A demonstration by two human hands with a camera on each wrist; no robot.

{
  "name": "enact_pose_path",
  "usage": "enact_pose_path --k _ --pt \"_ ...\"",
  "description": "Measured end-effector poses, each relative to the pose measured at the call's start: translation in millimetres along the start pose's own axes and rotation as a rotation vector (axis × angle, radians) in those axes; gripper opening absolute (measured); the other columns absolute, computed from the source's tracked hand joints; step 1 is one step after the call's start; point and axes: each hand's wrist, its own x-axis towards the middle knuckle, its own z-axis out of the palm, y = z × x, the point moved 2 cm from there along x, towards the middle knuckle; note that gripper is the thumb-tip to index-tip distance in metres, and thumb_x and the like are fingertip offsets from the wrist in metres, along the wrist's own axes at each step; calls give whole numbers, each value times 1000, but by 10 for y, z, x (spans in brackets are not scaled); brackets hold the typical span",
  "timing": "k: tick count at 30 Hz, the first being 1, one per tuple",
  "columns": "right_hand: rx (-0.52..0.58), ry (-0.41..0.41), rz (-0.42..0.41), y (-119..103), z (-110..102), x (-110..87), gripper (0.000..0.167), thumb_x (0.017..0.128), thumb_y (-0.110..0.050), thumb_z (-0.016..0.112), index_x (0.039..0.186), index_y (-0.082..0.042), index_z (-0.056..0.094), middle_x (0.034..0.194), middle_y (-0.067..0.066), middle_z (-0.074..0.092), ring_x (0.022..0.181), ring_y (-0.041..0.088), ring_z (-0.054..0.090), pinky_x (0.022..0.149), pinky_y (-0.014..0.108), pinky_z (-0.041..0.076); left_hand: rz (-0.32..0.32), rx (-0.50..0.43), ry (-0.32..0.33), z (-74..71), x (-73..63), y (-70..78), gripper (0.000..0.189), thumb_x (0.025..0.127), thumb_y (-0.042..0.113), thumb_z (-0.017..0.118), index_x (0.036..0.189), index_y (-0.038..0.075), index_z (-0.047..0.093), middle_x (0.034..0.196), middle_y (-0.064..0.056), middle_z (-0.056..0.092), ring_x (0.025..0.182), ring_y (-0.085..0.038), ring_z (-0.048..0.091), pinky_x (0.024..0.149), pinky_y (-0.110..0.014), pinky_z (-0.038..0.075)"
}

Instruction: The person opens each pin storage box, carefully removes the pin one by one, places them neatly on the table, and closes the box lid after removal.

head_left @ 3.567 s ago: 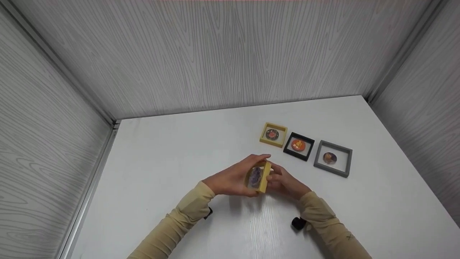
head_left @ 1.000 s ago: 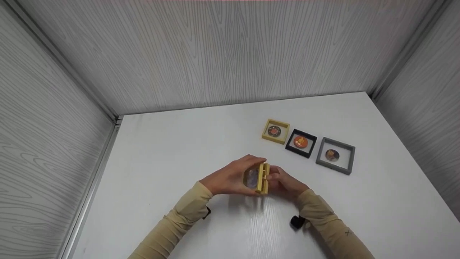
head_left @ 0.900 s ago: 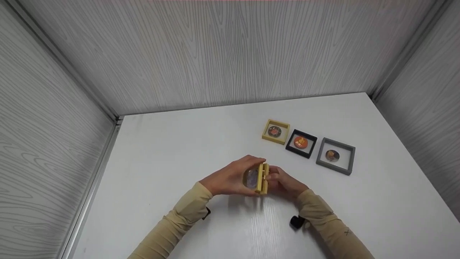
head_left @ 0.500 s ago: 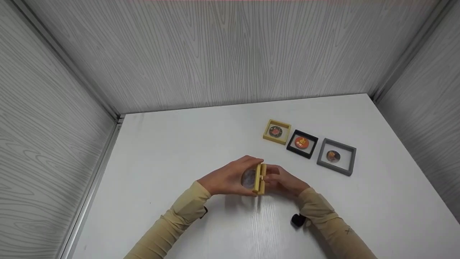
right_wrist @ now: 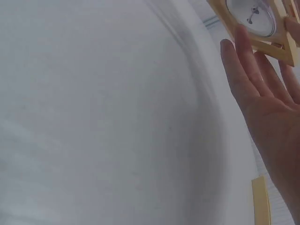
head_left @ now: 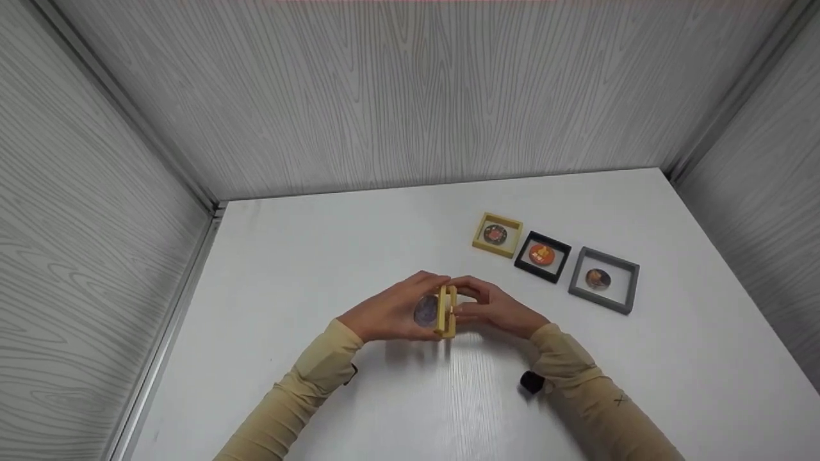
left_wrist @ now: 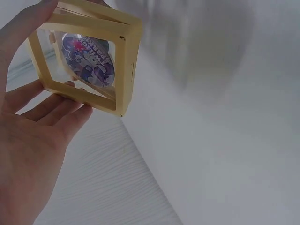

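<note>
1. Since 0.5 s ago the left hand [head_left: 392, 312], the right hand [head_left: 506, 312] and the held yellow frame [head_left: 442, 312] have shifted left across the table [head_left: 307, 256]; the right index finger now arches to the frame's upper edge.
2. The left hand is partly closed, thumb and fingers spanning the frame to grip opposite edges.
3. The right hand pinches the frame's right half between thumb and fingers, thumb at the gap between the 2 halves.
4. The frame is tilted upright above the table, with a purple picture badge [left_wrist: 89, 63] inside (its pin shows in the right wrist view).
5. On the table, to the right, 3 more lie in a slanting row: a small yellow frame [head_left: 477, 244], a black frame [head_left: 535, 274] and a grey frame [head_left: 599, 301], each holding a round badge.
</note>
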Motion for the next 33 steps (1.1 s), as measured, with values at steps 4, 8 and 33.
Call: enact_pose_path --k 4,8,33 --pt "-91 18 20 -54 33 53 48 105 -21 67 151 -20 53 162 2 49 157 29 39 112 35 54 -51 -10 2 -40 -50 -66 94 84 42 89 162 18 42 154 -1 53 137 -16 56 115 -42 51" --pt "-169 35 39 -119 74 91 50 103 -24 70 150 -24 55 160 -1 52 157 25 41 121 44 45 -75 -13 10 -70 -99 -99 95 84 43 90 162 20 42 154 -1 53 138 -19 56 114 -43 52" --pt "-472 17 75 -162 511 429 93 82 -37 91 156 -22 36 153 2 50 119 21 62 103 40 52 -149 1 17 -180 -346 -409 95 83 38 91 161 15 42 158 -5 53 143 -21 54 117 -46 50"
